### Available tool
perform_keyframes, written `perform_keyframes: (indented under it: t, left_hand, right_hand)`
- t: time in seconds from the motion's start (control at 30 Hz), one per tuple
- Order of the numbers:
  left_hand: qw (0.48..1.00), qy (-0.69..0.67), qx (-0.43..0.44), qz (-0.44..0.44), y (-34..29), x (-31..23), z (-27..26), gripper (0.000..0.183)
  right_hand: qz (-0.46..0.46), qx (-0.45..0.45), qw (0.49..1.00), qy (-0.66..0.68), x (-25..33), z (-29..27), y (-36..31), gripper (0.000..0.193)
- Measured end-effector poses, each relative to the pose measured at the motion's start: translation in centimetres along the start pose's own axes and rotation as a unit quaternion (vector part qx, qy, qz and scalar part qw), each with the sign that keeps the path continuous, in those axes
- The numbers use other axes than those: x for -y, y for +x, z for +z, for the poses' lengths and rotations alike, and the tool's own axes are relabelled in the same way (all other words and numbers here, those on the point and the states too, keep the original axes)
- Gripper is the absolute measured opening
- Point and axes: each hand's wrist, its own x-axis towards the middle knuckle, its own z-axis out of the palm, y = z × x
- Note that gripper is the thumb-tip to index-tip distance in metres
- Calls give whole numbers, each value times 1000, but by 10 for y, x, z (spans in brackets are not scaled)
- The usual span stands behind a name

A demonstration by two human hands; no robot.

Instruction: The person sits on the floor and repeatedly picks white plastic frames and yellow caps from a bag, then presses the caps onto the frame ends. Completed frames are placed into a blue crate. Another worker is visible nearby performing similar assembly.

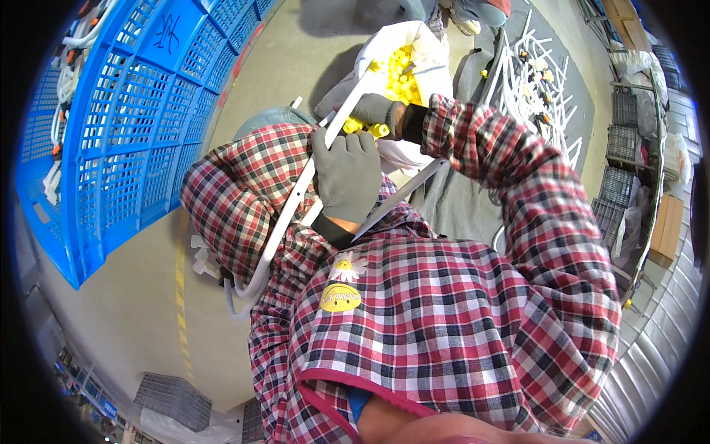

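My left hand (346,176), in a grey glove, is wrapped round a long white bent tube (297,194), which slants up past the sack and curves back near my left sleeve. My right hand (376,112), gloved too, is closed beside the tube's upper part. Small yellow plastic fittings (379,131) show at its underside, and its fingertips are partly hidden. Just beyond, an open white sack (435,53) holds many more yellow fittings (401,78). A straight end of white tubing (403,196) sticks out to the right below my left hand.
A tall blue plastic crate (122,140) with lattice walls stands at left. White tubes (529,81) lie piled on a dark sheet (455,196) at far right. Another person's shoe (466,26) shows at the top. Racks with grey wire baskets (623,140) line the right; another basket (174,399) sits lower left.
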Motion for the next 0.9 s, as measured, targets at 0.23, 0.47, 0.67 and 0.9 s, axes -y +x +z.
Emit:
perform_keyframes:
  t: [0.23, 0.47, 0.67, 0.9]
  left_hand:
    - [983, -177, -51, -7, -13, 18, -21, 33]
    - [981, -96, 77, 151, -106, 44, -13, 43]
    - [994, 0, 64, 89, -76, 42, -7, 44]
    - [992, -6, 112, 58, -55, 46, 7, 39]
  right_hand:
    - [-5, 76, 973, 220, -12, -79, -28, 32]
    - [-124, 38, 984, 123, -52, -131, -104, 25]
    - [-128, -2, 991, 42, -45, -123, -127, 26]
    - [-115, 41, 986, -111, 1, -104, -87, 37]
